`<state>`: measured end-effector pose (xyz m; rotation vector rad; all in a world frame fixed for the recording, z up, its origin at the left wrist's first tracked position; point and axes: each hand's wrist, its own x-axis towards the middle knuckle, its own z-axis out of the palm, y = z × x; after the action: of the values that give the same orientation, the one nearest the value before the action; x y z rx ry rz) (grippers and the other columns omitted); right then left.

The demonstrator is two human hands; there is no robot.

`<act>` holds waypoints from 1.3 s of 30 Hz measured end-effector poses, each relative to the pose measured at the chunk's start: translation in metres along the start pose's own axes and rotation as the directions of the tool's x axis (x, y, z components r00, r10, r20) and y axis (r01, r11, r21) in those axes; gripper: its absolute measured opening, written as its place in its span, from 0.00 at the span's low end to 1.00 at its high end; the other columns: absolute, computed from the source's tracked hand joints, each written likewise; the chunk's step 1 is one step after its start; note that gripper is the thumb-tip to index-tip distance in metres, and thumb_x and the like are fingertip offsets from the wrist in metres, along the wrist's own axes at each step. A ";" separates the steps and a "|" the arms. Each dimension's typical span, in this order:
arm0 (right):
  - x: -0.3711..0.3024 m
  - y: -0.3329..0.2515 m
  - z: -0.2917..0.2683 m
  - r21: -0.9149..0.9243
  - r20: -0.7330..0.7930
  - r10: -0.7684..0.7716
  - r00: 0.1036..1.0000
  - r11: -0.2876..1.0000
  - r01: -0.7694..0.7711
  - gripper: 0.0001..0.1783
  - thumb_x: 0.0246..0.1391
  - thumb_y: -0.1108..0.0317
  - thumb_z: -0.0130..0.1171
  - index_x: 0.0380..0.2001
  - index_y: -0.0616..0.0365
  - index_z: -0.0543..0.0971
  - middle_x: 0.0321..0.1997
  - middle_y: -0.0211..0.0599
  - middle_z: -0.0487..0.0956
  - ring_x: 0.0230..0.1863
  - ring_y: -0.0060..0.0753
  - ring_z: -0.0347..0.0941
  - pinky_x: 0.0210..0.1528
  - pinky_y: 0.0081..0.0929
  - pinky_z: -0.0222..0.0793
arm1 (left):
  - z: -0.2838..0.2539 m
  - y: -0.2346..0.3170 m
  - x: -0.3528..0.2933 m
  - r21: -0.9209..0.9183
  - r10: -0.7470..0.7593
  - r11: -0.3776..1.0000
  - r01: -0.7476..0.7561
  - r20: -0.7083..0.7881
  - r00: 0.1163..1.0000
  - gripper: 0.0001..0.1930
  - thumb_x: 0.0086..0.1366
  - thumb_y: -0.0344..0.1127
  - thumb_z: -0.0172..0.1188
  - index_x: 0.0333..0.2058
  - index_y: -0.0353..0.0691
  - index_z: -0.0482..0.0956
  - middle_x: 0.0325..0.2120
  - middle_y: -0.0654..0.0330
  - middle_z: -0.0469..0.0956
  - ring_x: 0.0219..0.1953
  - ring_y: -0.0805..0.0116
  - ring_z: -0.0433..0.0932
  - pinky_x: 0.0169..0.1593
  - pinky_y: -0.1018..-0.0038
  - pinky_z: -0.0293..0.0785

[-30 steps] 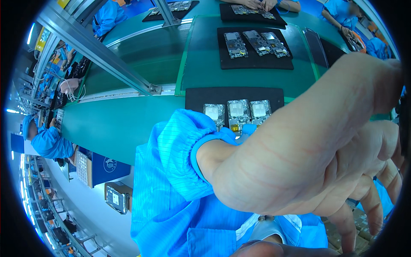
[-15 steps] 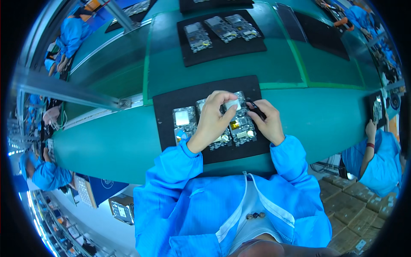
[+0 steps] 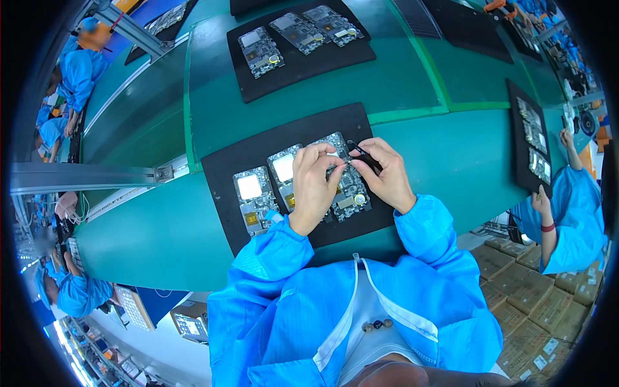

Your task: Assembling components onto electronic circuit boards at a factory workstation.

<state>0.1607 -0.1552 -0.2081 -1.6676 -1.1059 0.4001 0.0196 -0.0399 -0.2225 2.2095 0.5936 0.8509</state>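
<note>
We saw shiny metal shields (image 3: 249,188) on circuit boards (image 3: 255,205), a matt mat (image 3: 222,174), smooth bench (image 3: 464,161) and cloth sleeves (image 3: 425,222).

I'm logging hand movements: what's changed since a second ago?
The left hand, then raised close to the camera, has come down over the rightmost near circuit board. The right hand, then unseen, holds a black tool there. Three near boards remain on their black mat.

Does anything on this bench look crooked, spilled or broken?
Nothing looks spilled or broken. The near boards seem evenly lined up. On the next mat ahead, the middle board and right board slant more than the left one, crowding together.
</note>
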 end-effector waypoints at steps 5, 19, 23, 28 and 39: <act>-0.001 0.006 0.000 -0.024 0.047 0.017 0.999 1.000 -0.016 0.08 0.55 0.77 0.69 0.38 0.68 0.82 0.45 0.42 0.80 0.40 0.33 0.81 0.37 0.26 0.74 | 0.000 0.002 0.001 0.005 -0.011 1.000 0.011 0.002 1.000 0.08 0.53 0.27 0.73 0.31 0.39 0.83 0.43 0.60 0.79 0.47 0.54 0.75 0.51 0.60 0.70; -0.012 -0.005 -0.011 -0.243 -0.039 0.002 0.999 0.970 -0.011 0.11 0.65 0.70 0.59 0.49 0.56 0.81 0.45 0.42 0.81 0.39 0.50 0.81 0.37 0.40 0.77 | 0.001 0.004 0.002 0.063 0.020 0.998 -0.020 0.005 1.000 0.07 0.52 0.27 0.71 0.29 0.41 0.82 0.42 0.62 0.78 0.47 0.56 0.74 0.51 0.60 0.68; -0.028 -0.005 -0.014 -0.244 -0.004 0.031 1.000 0.969 -0.031 0.17 0.65 0.75 0.57 0.55 0.50 0.82 0.44 0.43 0.80 0.37 0.49 0.81 0.36 0.40 0.77 | 0.000 0.004 0.002 0.068 0.016 0.998 -0.017 0.018 1.000 0.07 0.52 0.27 0.71 0.29 0.41 0.82 0.42 0.63 0.78 0.47 0.57 0.74 0.51 0.60 0.67; -0.039 -0.002 -0.014 -0.259 -0.004 0.031 1.000 0.965 -0.031 0.22 0.62 0.82 0.57 0.56 0.53 0.83 0.42 0.42 0.78 0.35 0.39 0.79 0.38 0.30 0.75 | 0.001 0.005 0.002 0.097 0.024 0.995 -0.028 0.033 0.999 0.07 0.52 0.28 0.71 0.29 0.42 0.82 0.43 0.63 0.76 0.48 0.57 0.73 0.51 0.59 0.66; -0.045 -0.007 -0.013 -0.398 0.017 -0.010 1.000 0.917 0.016 0.29 0.52 0.83 0.60 0.55 0.44 0.83 0.45 0.40 0.78 0.32 0.47 0.79 0.32 0.43 0.75 | -0.001 0.004 0.003 0.095 0.017 0.995 -0.022 0.055 0.998 0.07 0.51 0.28 0.71 0.29 0.42 0.82 0.43 0.63 0.76 0.48 0.58 0.73 0.50 0.59 0.66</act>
<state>0.1436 -0.1988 -0.2083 -2.0136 -1.2703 0.1834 0.0218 -0.0409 -0.2178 2.3201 0.5987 0.7847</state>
